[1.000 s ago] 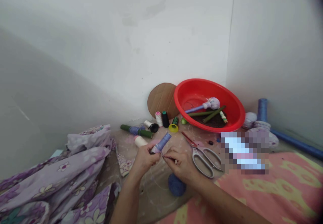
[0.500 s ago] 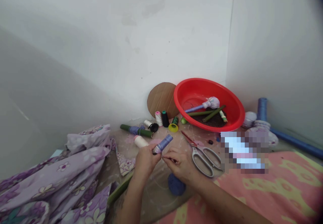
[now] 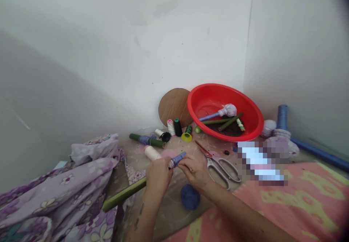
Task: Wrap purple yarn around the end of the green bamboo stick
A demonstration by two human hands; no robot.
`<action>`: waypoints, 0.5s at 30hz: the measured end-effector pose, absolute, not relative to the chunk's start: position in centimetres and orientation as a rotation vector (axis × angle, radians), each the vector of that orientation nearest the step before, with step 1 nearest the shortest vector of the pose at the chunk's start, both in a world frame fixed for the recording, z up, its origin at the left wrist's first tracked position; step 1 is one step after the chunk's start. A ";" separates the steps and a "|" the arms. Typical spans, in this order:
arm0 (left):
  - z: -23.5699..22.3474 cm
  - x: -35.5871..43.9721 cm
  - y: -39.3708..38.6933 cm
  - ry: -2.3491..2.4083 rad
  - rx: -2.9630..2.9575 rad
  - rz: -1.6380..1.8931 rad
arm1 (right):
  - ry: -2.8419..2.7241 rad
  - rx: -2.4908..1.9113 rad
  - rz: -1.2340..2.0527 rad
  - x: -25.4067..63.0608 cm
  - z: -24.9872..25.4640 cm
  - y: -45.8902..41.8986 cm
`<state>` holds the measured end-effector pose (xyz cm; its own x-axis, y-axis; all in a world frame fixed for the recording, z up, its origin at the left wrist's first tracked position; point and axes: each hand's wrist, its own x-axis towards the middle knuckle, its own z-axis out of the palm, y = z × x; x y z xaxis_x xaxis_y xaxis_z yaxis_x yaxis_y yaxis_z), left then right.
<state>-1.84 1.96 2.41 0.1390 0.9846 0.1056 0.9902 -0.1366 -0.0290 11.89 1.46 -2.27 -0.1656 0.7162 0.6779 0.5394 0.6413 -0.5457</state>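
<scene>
My left hand (image 3: 158, 173) is wrapped round a green stick (image 3: 124, 194), which looks like bamboo. One end of it sticks out to the lower left, and the other, bound in blue yarn (image 3: 178, 159), comes out on the right of the fist. At that bound end, the fingers of my right hand (image 3: 194, 171) are pinched together; any strand between them is too fine to see. A dark blue ball of yarn (image 3: 190, 197) lies just below my right hand. Scissors (image 3: 222, 167) with grey handles rest right of it.
Behind my hands stand several thread spools (image 3: 178, 127) and a cardboard disc (image 3: 174, 107). A red basin (image 3: 226, 139) holds sticks and a cloth-headed stick. Another green stick (image 3: 133, 137) lies back left. Flowered fabric (image 3: 81, 176) is heaped at left; a pink-yellow cloth (image 3: 300, 205) spreads right.
The stick has turned flatter: its bare end swung up and left, and its yarn-bound end dipped. My right fingers moved slightly up and right, close to that end.
</scene>
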 end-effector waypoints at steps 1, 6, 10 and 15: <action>2.5 -1.8 1.9 -1.988 -2.309 -0.072 | -1.862 -1.016 0.186 12.0 -2.2 1.4; 2.6 -1.4 1.5 -1.912 -2.359 0.000 | -1.940 -1.033 0.066 12.3 -2.0 1.6; 2.8 -1.2 1.3 -1.800 -2.445 0.071 | -1.932 -1.031 0.052 12.5 -2.2 1.9; 3.7 -1.1 1.1 -1.637 -2.556 0.105 | -1.934 -1.056 0.140 13.1 -2.0 2.2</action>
